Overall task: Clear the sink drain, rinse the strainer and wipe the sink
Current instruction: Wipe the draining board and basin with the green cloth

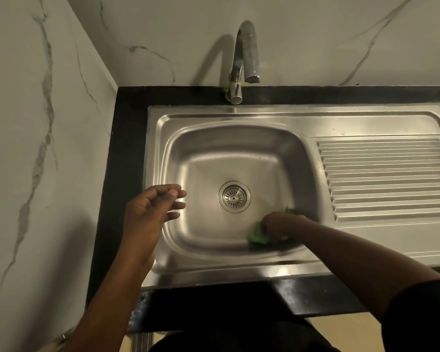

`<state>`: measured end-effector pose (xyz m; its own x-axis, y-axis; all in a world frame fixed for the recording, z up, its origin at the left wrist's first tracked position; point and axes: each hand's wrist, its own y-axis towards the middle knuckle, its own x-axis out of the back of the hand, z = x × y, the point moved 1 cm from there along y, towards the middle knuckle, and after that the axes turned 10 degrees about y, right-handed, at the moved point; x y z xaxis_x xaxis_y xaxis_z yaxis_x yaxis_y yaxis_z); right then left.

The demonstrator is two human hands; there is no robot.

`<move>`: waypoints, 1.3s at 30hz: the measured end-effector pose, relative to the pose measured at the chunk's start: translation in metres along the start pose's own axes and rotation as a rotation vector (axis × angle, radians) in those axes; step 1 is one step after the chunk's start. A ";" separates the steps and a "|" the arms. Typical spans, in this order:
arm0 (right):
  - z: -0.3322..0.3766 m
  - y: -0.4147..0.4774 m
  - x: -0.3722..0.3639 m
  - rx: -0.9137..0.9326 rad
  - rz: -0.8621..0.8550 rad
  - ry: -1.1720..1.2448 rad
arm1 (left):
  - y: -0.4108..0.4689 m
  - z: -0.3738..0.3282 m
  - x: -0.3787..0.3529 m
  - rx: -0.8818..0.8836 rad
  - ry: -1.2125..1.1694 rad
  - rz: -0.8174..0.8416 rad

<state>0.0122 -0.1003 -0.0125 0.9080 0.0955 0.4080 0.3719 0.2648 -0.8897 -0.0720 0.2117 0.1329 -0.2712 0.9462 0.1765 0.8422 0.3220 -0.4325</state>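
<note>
The right hand point(277, 226) is curled down over a green cloth point(257, 236), fingers bunched around it so only a crumpled edge shows to the left of the knuckles and a small tip behind them. Hand and cloth are pressed against the steel where the floor of the sink point(239, 138) curves up into its near right corner.

Just up and to the left of that grip, the round strainer point(234, 196) sits seated in the drain at the middle of the basin floor. It lies near the cloth but not touching it.

Further left, across the basin from the grip, the left hand point(150, 212) hovers over the sink's left rim. Its fingers are loosely spread and only slightly bent, and it holds nothing.

Straight back from the gripping hand, past the strainer, the chrome tap point(244, 59) rises from the black counter point(127, 174) and hooks forward over the far edge of the sink. To the right of the grip, beyond the forearm, the ribbed draining board point(386, 179) runs off to the side. White marbled wall point(36, 123) stands behind the tap and along the left.
</note>
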 end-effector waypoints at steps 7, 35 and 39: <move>-0.014 -0.021 0.039 -0.090 -0.502 0.621 | -0.002 -0.003 -0.018 -0.031 0.014 0.044; 0.175 0.116 0.013 0.321 -0.535 0.344 | -0.001 0.033 -0.004 -0.013 0.010 -0.008; 0.157 0.091 -0.019 0.346 -0.301 0.276 | -0.005 0.024 -0.007 -0.020 0.057 0.031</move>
<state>-0.0016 0.0731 -0.0692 0.8052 -0.2770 0.5243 0.5808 0.5468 -0.6031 -0.0855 0.2040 0.1121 -0.2184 0.9522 0.2135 0.8592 0.2914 -0.4206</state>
